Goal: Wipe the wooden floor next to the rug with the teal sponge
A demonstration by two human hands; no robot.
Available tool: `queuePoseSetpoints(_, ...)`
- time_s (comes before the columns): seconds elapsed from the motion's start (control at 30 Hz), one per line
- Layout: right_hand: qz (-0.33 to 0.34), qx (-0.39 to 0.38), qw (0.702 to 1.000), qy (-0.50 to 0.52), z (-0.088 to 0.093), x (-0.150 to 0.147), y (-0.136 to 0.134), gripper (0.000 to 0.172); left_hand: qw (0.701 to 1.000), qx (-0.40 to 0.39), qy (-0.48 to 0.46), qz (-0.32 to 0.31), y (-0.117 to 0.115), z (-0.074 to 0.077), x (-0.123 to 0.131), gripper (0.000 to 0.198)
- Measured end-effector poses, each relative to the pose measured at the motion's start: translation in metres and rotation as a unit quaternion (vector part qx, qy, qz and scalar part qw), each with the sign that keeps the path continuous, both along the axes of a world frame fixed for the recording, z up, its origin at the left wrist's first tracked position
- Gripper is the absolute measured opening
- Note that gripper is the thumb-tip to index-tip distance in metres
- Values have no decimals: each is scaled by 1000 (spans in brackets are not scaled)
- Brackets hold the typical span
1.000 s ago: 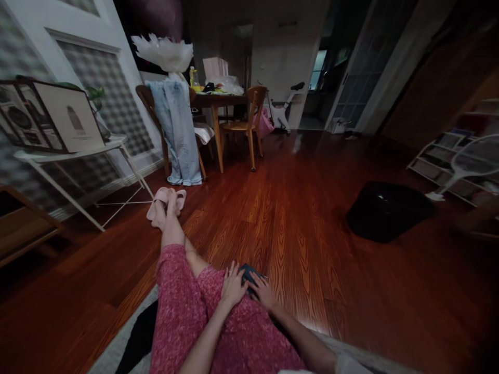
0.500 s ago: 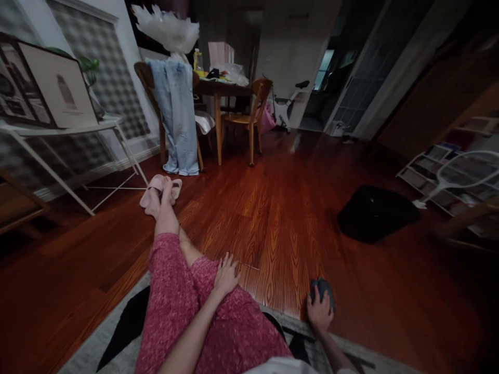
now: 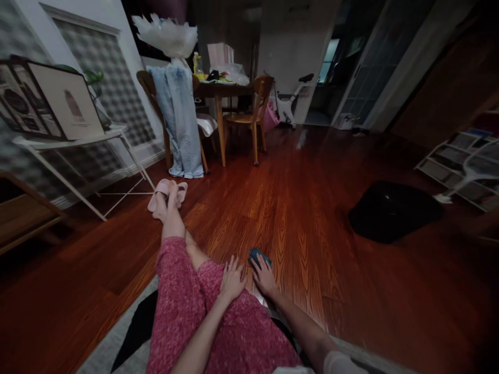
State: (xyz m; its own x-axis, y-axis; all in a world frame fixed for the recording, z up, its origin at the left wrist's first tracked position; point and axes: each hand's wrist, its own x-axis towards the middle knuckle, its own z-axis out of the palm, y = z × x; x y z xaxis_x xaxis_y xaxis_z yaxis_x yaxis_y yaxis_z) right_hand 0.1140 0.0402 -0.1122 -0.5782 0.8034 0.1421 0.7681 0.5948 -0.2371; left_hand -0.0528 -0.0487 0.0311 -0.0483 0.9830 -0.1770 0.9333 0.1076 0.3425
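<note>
- Left hand [image 3: 233, 279] lies open on pink trousers [image 3: 177, 301], apart from the right hand [image 3: 265, 278].
- From here, right grip unclear; even fingers over the blue cloth [image 3: 260, 253] suit best.

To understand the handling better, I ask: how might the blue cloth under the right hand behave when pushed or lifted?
The blue cloth would probably droop when lifted, since it looks soft and folded. Lying low under the right hand, it seems unlikely to roll or tip. The wooden floor looks shiny, so the cloth may slide easily.
</note>
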Motion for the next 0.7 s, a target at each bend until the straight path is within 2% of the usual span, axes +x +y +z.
queuePoseSetpoints(0.1, -21, -19, 999, -26, 7, 24, 26, 53, 1000, -9, 1, 1, 1, 1, 0, 53)
queuePoseSetpoints(0.23, -179, -29, 982, -51, 8, 102, 41, 54, 1000, -16, -6, -1, 1, 4, 0, 53)
queuePoseSetpoints(0.33, -301, -24, 952, -52, 0, 166, 26, 58, 1000, -17, -11, -3, 1, 4, 0, 53)
queuePoseSetpoints(0.43, -376, -21, 925, -47, -11, 205, -5, 61, 1000, -12, -14, -5, 1, 4, 0, 52)
queuePoseSetpoints(0.53, -424, -24, 904, -49, -20, 207, -40, 63, 1000, -14, -11, -8, 1, 5, 0, 52)
queuePoseSetpoints(0.6, -430, -29, 901, -58, -22, 190, -60, 63, 1000, -15, -7, -11, 0, 7, -1, 51)
queuePoseSetpoints(0.7, -394, -42, 916, -69, -21, 152, -80, 62, 1000, -19, -3, -14, -1, 11, -2, 52)
